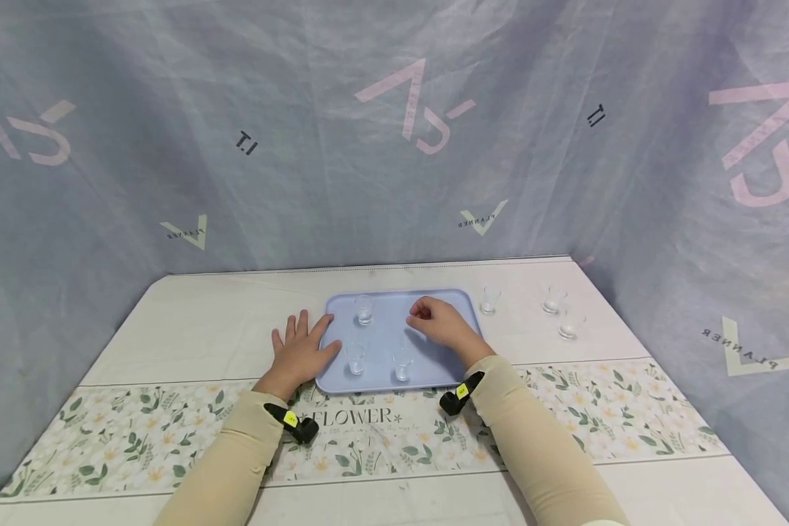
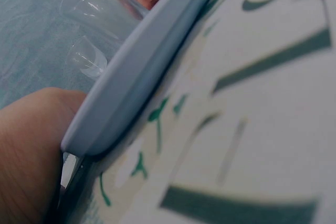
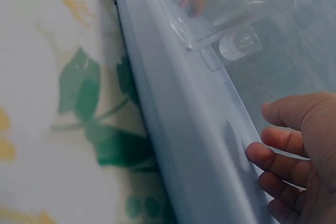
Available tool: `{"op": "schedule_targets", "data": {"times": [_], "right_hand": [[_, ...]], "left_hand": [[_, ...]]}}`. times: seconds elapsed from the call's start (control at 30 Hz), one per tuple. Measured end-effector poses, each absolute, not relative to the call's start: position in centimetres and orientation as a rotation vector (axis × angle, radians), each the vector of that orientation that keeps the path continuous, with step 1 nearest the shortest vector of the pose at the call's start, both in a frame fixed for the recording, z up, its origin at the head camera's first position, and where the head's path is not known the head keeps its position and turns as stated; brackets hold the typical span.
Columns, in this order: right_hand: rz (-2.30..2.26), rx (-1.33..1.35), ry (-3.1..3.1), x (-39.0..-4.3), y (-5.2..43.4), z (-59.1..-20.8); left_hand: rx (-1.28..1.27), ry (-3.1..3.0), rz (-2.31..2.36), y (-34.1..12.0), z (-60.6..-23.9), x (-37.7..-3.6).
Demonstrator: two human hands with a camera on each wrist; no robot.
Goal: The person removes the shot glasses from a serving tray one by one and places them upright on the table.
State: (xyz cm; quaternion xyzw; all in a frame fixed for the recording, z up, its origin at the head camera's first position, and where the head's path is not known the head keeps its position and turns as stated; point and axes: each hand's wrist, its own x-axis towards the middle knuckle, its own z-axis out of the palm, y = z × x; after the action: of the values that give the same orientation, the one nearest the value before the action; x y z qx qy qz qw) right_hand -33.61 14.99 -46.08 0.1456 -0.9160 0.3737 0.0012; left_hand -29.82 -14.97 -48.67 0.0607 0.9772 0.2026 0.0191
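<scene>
A light blue tray [image 1: 381, 332] lies on the table with three small clear glasses standing on it. One glass [image 1: 364, 313] is toward the back left, another glass [image 1: 356, 361] at the front left, and a third glass [image 1: 402, 367] at the front middle. My left hand [image 1: 302, 356] rests at the tray's left rim, fingers spread, thumb and index finger over the edge. Over the right half of the tray is my right hand [image 1: 439, 323], fingers loosely bent around nothing. The right wrist view shows its bent fingers [image 3: 283, 161] apart from the glasses.
To the right of the tray stand three more clear glasses: one [image 1: 489, 301] near its back right corner, two others [image 1: 554, 301] [image 1: 570, 326] farther right. A floral band [image 1: 171, 431] crosses the white tablecloth in front. Grey-blue curtains [image 1: 302, 161] enclose the table's back and sides.
</scene>
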Motion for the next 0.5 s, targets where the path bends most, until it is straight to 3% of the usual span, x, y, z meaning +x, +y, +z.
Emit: {"op": "schedule_targets", "data": {"times": [0.5], "right_hand": [[1.179,0.433,-2.879,-33.4,14.76,-46.19]], "left_hand": [[0.195,3.027,0.65,-15.02,-48.57,-29.75]]}}
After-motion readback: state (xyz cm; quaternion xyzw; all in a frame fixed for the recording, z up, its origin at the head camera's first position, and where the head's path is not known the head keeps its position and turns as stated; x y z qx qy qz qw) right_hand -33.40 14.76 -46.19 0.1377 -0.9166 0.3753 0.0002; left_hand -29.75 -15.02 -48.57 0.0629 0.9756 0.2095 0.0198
